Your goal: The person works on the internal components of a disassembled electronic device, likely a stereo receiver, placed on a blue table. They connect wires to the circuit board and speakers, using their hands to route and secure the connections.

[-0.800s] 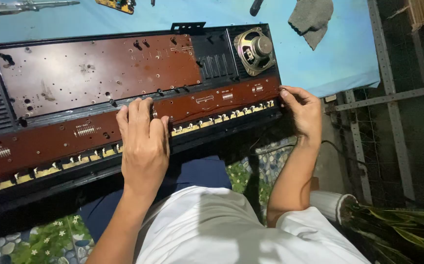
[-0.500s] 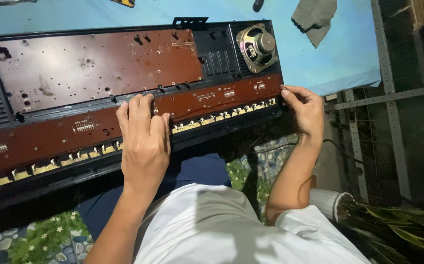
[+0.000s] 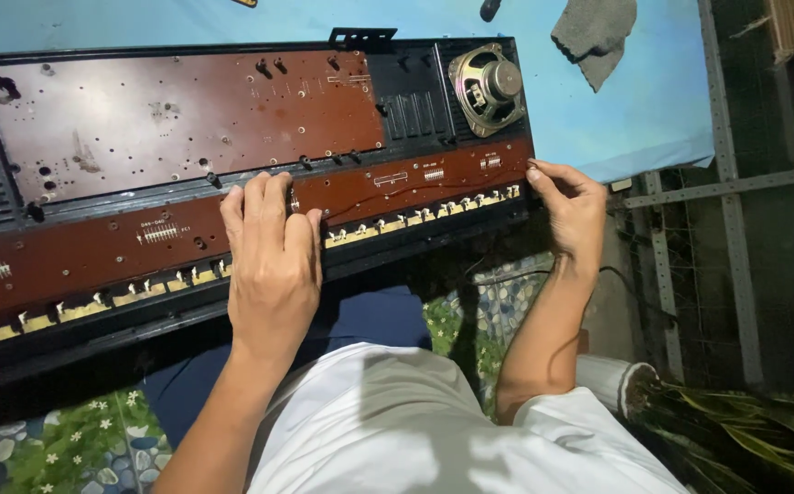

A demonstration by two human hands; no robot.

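An opened electronic keyboard (image 3: 406, 101) with a black case lies across a blue table, its brown circuit boards bare. My left hand (image 3: 269, 256) lies flat, palm down, on the long lower circuit board (image 3: 415, 183), fingers together over its middle. My right hand (image 3: 569, 209) grips the keyboard's right end corner, fingers curled around the black case edge. A round speaker (image 3: 488, 87) sits in the case's upper right. A larger brown board (image 3: 177, 119) fills the upper part.
A grey cloth (image 3: 595, 32) lies on the blue table top (image 3: 653, 101) behind the keyboard. A metal frame (image 3: 735, 183) stands to the right. Green plant leaves (image 3: 745, 430) are at the lower right. Patterned flooring (image 3: 49, 448) shows below.
Both hands stay in place on the keyboard. The view has shifted slightly, nothing else has visibly moved.
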